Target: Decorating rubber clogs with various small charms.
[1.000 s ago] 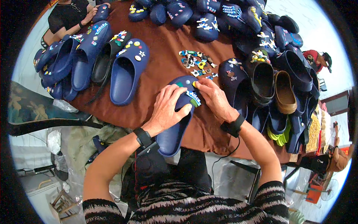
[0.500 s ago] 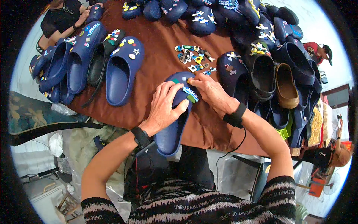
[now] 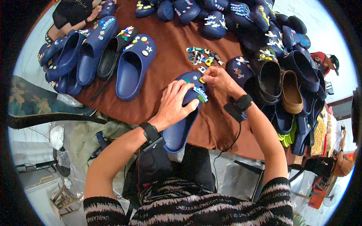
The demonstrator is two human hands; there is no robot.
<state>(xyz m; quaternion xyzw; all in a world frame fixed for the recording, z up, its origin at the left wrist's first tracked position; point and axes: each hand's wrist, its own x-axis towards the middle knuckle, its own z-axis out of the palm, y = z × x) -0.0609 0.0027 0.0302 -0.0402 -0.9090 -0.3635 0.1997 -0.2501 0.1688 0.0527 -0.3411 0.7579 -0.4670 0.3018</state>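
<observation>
A navy blue clog point(image 3: 181, 124) lies toe-away on the brown tablecloth point(image 3: 166, 71), its heel hanging over the near edge. My left hand point(image 3: 174, 103) grips it across the top and holds it down. My right hand point(image 3: 218, 81) pinches a small yellow charm point(image 3: 202, 80) against the clog's toe. Several charms sit on the toe, among them a long blue and white one point(image 3: 200, 93). A little pile of loose colourful charms point(image 3: 201, 58) lies just beyond the toe.
Many navy clogs ring the table: a row at the left point(image 3: 94, 52), several along the far edge point(image 3: 211, 19), and a stack at the right with a brown clog point(image 3: 291, 92). Another person point(image 3: 71, 15) sits far left. Chairs and clutter lie on the floor below.
My head has dipped, so the table sits a little higher in view. Both hands stay on the clog; my right fingers have shifted slightly toward the toe with the yellow charm.
</observation>
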